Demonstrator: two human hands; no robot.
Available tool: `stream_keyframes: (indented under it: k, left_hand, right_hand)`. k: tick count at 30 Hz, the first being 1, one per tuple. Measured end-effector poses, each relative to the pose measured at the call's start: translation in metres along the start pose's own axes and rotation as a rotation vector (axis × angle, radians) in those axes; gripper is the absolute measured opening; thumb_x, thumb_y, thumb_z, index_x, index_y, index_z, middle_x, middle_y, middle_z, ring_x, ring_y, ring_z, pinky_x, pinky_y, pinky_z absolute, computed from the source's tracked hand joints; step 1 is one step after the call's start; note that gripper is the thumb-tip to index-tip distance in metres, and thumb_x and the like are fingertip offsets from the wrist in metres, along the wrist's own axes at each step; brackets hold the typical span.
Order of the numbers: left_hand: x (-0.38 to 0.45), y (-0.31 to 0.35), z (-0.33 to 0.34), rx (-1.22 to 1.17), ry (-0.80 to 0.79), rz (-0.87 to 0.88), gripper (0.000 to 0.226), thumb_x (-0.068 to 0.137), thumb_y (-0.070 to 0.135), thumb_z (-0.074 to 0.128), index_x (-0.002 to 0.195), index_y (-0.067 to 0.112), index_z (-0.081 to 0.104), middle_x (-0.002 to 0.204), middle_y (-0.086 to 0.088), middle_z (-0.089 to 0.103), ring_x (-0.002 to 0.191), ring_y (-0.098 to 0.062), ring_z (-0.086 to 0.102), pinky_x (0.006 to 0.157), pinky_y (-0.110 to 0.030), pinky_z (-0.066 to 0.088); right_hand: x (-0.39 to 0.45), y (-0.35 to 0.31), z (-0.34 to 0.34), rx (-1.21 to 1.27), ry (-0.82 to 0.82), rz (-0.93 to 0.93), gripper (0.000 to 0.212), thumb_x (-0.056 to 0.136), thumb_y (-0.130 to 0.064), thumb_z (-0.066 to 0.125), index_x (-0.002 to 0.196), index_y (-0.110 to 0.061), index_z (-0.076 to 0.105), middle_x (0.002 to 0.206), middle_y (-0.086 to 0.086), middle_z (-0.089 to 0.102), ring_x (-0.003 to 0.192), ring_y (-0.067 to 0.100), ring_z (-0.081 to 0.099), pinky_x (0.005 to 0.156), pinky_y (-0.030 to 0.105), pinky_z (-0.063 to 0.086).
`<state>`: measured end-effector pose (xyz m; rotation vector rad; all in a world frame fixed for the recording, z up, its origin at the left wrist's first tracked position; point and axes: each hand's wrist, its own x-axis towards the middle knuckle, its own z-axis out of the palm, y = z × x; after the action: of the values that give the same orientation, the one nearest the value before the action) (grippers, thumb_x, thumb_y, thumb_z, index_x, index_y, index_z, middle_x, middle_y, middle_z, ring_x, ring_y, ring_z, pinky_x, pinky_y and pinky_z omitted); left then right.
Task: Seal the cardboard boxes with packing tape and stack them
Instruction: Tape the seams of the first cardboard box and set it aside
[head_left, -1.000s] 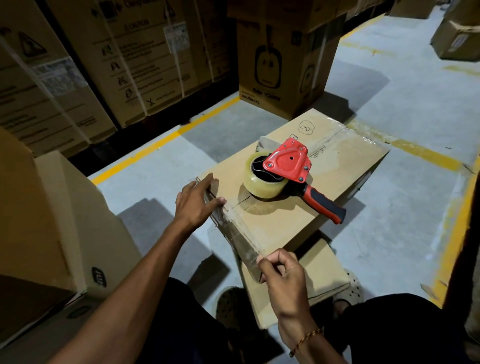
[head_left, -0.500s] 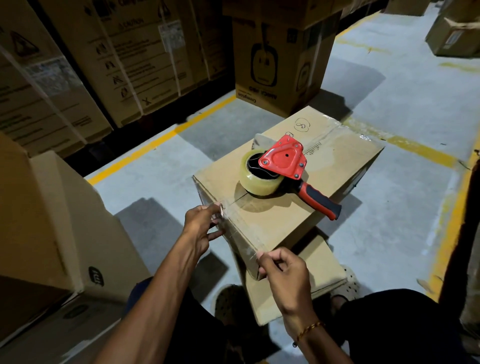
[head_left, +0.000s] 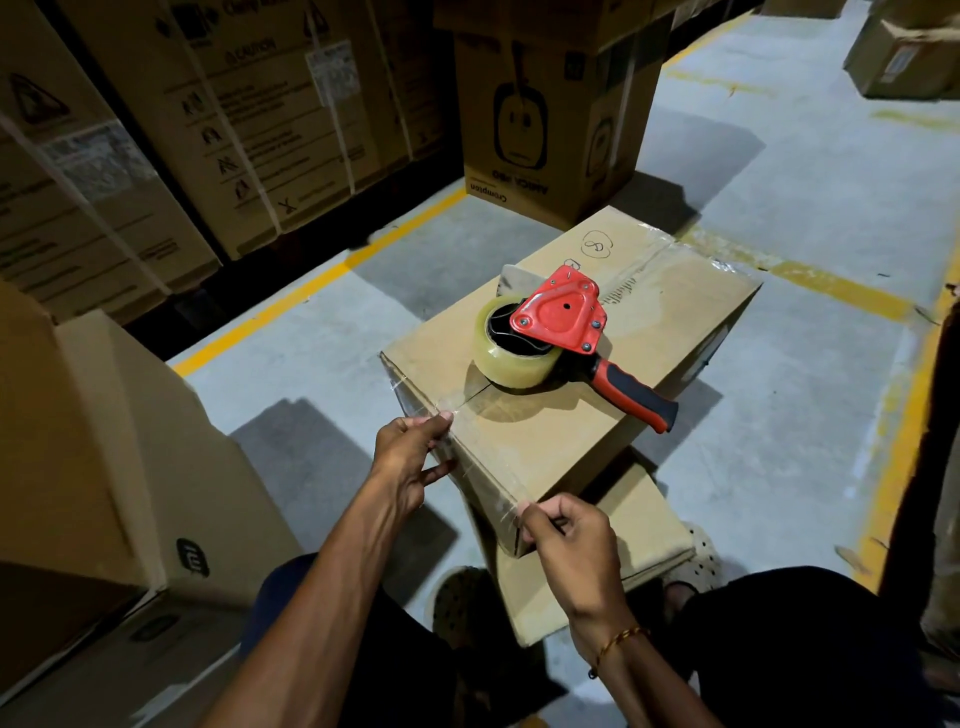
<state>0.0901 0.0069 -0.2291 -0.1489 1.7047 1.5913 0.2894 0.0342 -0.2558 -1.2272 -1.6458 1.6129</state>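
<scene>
Box (head_left: 545, 441) sits on a second, lower box (head_left: 613, 571) on the floor (head_left: 779, 467), just ahead of the person's knees. A strip of clear tape (head_left: 457, 457) runs along its near edge. Left hand (head_left: 410, 457) pinches the tape at the top edge near the seam; right hand (head_left: 571, 545) pinches the strip's other end at the near corner. A red dispenser (head_left: 561, 322) with a tape roll (head_left: 509, 358) lies on the box top, handle pointing right. Larger cartons (head_left: 234, 130) stand behind.
</scene>
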Motion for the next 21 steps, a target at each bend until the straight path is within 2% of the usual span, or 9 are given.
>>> stream_keyframes:
  k: [4, 6, 8, 11, 14, 18, 21]
  left_hand:
    - [-0.003, -0.001, 0.006, 0.021, 0.05, 0.042, 0.028, 0.089, 0.012, 0.076, 0.085, 0.014, 0.048, 0.084, -0.006, 0.058, 0.078, -0.016, 0.056, 0.07, -0.038, 0.059]
    - [-0.006, -0.002, 0.01, 0.046, 0.117, 0.083, 0.031, 0.089, 0.014, 0.077, 0.095, 0.012, 0.047, 0.087, -0.006, 0.057, 0.077, -0.016, 0.056, 0.064, -0.033, 0.054]
    - [-0.008, -0.004, 0.01, 0.042, 0.164, 0.099, 0.045, 0.085, 0.019, 0.081, 0.107, 0.011, 0.042, 0.093, -0.008, 0.058, 0.076, -0.015, 0.057, 0.065, -0.033, 0.053]
    - [-0.014, -0.012, 0.01, 0.127, 0.068, 0.058, 0.041, 0.083, 0.026, 0.082, 0.094, 0.015, 0.044, 0.098, -0.011, 0.066, 0.081, -0.02, 0.062, 0.071, -0.038, 0.055]
    - [-0.025, -0.023, 0.015, 0.115, 0.0, 0.018, 0.043, 0.084, 0.028, 0.081, 0.088, 0.02, 0.04, 0.094, -0.007, 0.063, 0.088, -0.021, 0.062, 0.067, -0.035, 0.056]
    - [-0.029, -0.027, 0.018, 0.087, 0.005, 0.022, 0.042, 0.086, 0.03, 0.08, 0.087, 0.02, 0.039, 0.092, -0.004, 0.062, 0.089, -0.02, 0.062, 0.062, -0.033, 0.054]
    - [-0.028, -0.026, 0.016, 0.125, 0.004, 0.035, 0.044, 0.084, 0.034, 0.081, 0.09, 0.019, 0.04, 0.094, -0.005, 0.063, 0.09, -0.02, 0.064, 0.064, -0.036, 0.057]
  right_hand:
    - [0.0, -0.001, -0.001, -0.008, 0.004, 0.027, 0.032, 0.093, -0.021, 0.072, 0.067, -0.007, 0.061, 0.069, 0.011, 0.062, 0.064, 0.013, 0.051, 0.067, 0.034, 0.043]
    - [0.0, -0.002, -0.001, -0.018, 0.004, 0.034, 0.032, 0.093, -0.021, 0.072, 0.067, -0.007, 0.06, 0.069, 0.012, 0.061, 0.064, 0.013, 0.049, 0.067, 0.033, 0.043]
    - [0.0, -0.003, -0.001, -0.019, 0.006, 0.032, 0.032, 0.092, -0.022, 0.072, 0.068, -0.005, 0.059, 0.07, 0.013, 0.06, 0.064, 0.014, 0.048, 0.068, 0.034, 0.043]
    - [0.0, -0.003, -0.001, -0.034, 0.009, 0.025, 0.034, 0.093, -0.023, 0.072, 0.066, -0.008, 0.056, 0.062, 0.007, 0.054, 0.062, 0.013, 0.045, 0.066, 0.035, 0.042]
    - [0.0, -0.003, 0.0, -0.081, 0.023, 0.002, 0.036, 0.092, -0.02, 0.072, 0.064, -0.013, 0.051, 0.056, -0.009, 0.048, 0.06, 0.011, 0.041, 0.064, 0.035, 0.041]
    - [-0.001, -0.004, 0.0, -0.143, 0.051, -0.071, 0.035, 0.093, -0.017, 0.07, 0.064, -0.015, 0.05, 0.059, -0.01, 0.052, 0.06, 0.008, 0.044, 0.063, 0.032, 0.041]
    - [0.001, -0.004, 0.0, -0.155, 0.063, -0.064, 0.036, 0.093, -0.017, 0.07, 0.065, -0.013, 0.048, 0.06, -0.006, 0.05, 0.061, 0.011, 0.043, 0.064, 0.036, 0.041]
